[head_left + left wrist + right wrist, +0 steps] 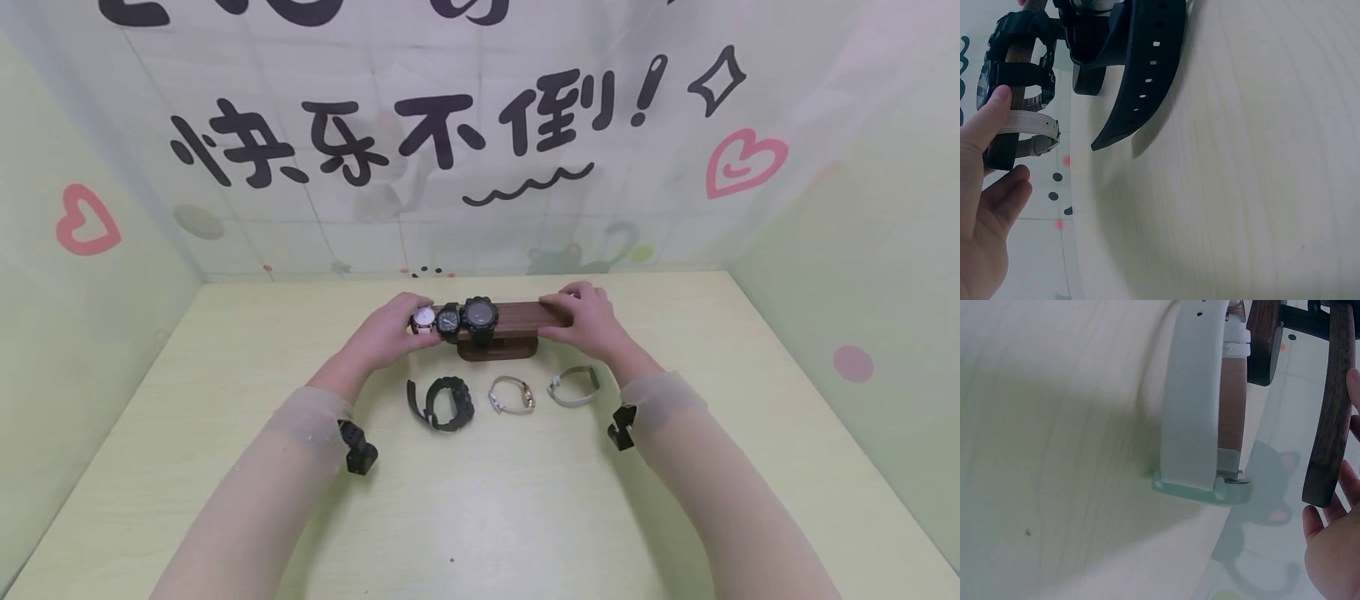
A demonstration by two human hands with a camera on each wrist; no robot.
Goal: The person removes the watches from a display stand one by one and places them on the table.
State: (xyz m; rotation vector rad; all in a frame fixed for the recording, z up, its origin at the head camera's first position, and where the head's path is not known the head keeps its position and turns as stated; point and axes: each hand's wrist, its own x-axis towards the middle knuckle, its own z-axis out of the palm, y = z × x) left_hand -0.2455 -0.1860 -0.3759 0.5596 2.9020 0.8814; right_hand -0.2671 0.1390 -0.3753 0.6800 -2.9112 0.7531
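A dark wooden watch stand [521,317] on an oval base [498,353] stands at the table's back. My left hand [386,335] holds the bar's left end, beside a watch with a white dial [424,317]; in the left wrist view the thumb [999,103] lies by its pale strap [1029,122]. To its right on the bar sit a square black watch [447,320] and a chunky round black watch [480,314]. With thumb and fingers about the bar's right end, my right hand [592,327] grips it. No watch shows on the bar's right part [1332,412].
Before the stand lie a black watch [462,404], a slim light watch with a gold-toned case [528,396] and a pale-strapped watch [594,377]. A printed sheet [450,233] hangs behind the pale wooden table [480,508], with walls on both sides.
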